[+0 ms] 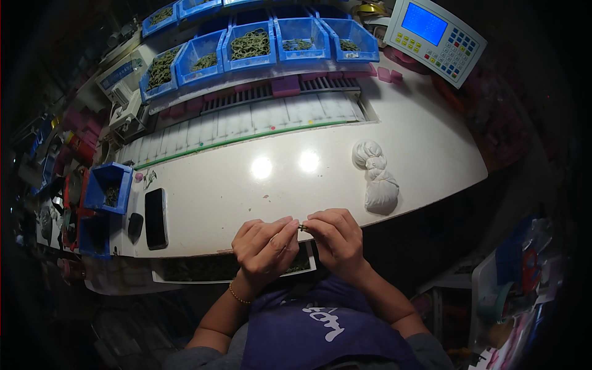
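Observation:
At the front edge of the white table my left hand (266, 245) and my right hand (338, 239) are brought close together, fingertips pinched. Between them is a small dark greenish piece (302, 228), gripped from both sides; its kind is too small to make out. Just below the hands, a white-rimmed drawer (312, 258) stands pulled out under the tabletop, with dark green pieces inside, partly hidden by my left hand and wrist. A knotted white cloth bundle (377, 179) lies on the table to the right of my hands.
Blue bins (250, 60) holding green ring-like pieces line the back. A keypad device (435, 40) with a blue screen stands at the far right. A phone (156, 219), a black mouse (135, 227) and another blue bin (108, 188) are at left. A slatted white panel (246, 126) crosses the table.

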The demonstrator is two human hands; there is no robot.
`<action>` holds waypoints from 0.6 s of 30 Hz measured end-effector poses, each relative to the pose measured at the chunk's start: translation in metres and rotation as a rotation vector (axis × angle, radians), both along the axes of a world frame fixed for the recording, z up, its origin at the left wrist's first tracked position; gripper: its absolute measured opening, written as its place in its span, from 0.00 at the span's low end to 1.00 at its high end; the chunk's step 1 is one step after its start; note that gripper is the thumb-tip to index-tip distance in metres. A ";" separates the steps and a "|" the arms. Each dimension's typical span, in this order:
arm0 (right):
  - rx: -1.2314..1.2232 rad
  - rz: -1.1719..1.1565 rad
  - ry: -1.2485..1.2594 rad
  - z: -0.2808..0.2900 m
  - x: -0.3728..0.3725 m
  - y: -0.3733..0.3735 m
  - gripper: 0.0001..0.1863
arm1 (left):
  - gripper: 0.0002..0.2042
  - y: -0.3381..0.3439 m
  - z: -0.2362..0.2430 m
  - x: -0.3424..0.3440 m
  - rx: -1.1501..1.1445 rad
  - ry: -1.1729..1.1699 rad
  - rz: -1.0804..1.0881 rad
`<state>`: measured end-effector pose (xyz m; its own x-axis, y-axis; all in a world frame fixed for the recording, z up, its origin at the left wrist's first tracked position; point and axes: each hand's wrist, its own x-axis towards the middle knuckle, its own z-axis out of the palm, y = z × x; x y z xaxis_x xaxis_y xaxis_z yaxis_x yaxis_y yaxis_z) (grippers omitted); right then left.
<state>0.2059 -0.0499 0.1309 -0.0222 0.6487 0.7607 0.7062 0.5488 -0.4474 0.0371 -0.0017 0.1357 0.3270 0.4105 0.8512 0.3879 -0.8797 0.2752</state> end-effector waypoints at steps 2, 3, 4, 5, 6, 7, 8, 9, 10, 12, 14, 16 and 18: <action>-0.003 0.000 -0.001 0.000 0.000 0.000 0.15 | 0.16 0.000 0.000 -0.001 -0.007 0.003 0.001; 0.000 0.001 -0.004 -0.001 0.000 0.000 0.16 | 0.15 0.000 0.000 -0.002 -0.012 0.005 0.001; 0.003 0.002 -0.007 -0.001 0.000 0.000 0.16 | 0.15 -0.001 -0.001 -0.002 -0.013 0.005 0.002; 0.002 0.003 -0.007 -0.001 0.000 -0.001 0.16 | 0.15 -0.001 -0.002 -0.002 -0.016 -0.013 0.022; 0.025 -0.016 -0.045 -0.002 0.000 -0.001 0.17 | 0.16 -0.002 -0.003 -0.002 -0.019 -0.031 0.041; 0.047 -0.035 -0.082 -0.002 0.000 -0.002 0.17 | 0.16 -0.006 -0.004 -0.003 -0.020 -0.032 0.041; 0.046 -0.036 -0.083 -0.002 0.001 -0.003 0.17 | 0.16 -0.012 -0.005 -0.004 -0.120 -0.054 0.045; 0.071 -0.046 -0.108 -0.002 0.001 -0.003 0.18 | 0.17 -0.017 -0.007 -0.006 -0.218 -0.075 0.052; 0.095 -0.057 -0.134 -0.002 0.001 -0.004 0.19 | 0.17 -0.021 -0.010 -0.006 -0.219 -0.075 0.054; 0.105 -0.056 -0.146 -0.004 0.001 -0.004 0.18 | 0.16 -0.028 -0.019 -0.006 -0.419 -0.146 -0.035; 0.114 -0.053 -0.158 -0.005 0.000 -0.005 0.18 | 0.16 -0.036 -0.026 -0.003 -0.513 -0.209 -0.080; 0.115 -0.059 -0.168 -0.005 0.000 -0.005 0.18 | 0.14 -0.040 -0.022 0.003 -0.594 -0.287 -0.179; 0.124 -0.065 -0.167 -0.004 -0.001 -0.005 0.17 | 0.13 -0.043 -0.019 0.009 -0.696 -0.374 -0.209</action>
<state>0.2046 -0.0546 0.1271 -0.1158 0.5549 0.8238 0.8005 0.5432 -0.2534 0.0465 -0.0447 0.1163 0.2002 0.8474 0.4918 0.0090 -0.5035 0.8640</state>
